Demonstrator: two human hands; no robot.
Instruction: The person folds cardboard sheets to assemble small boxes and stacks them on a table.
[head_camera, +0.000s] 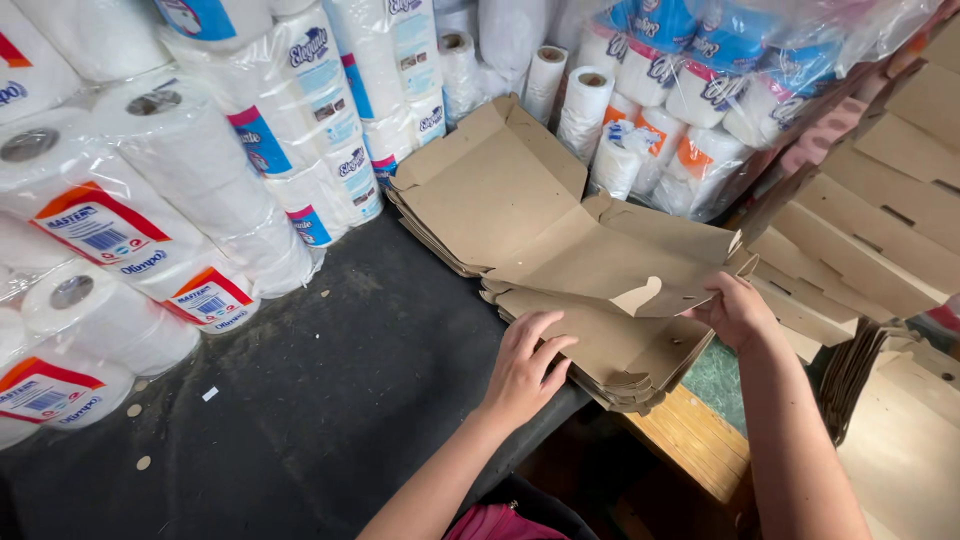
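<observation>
Bare dark tabletop (300, 400) left of hand; paper rolls (150, 200) wall off rear

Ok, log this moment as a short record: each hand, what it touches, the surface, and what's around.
left hand: flat on the stack of flat cardboard box blanks, fingers spread
right hand: gripping the edge of the top blank, which is partly lifted
surface: dark table, stack overhanging its edge
left side: wrapped paper towel rolls
behind: toilet paper packs
right side: more cardboard blanks
</observation>
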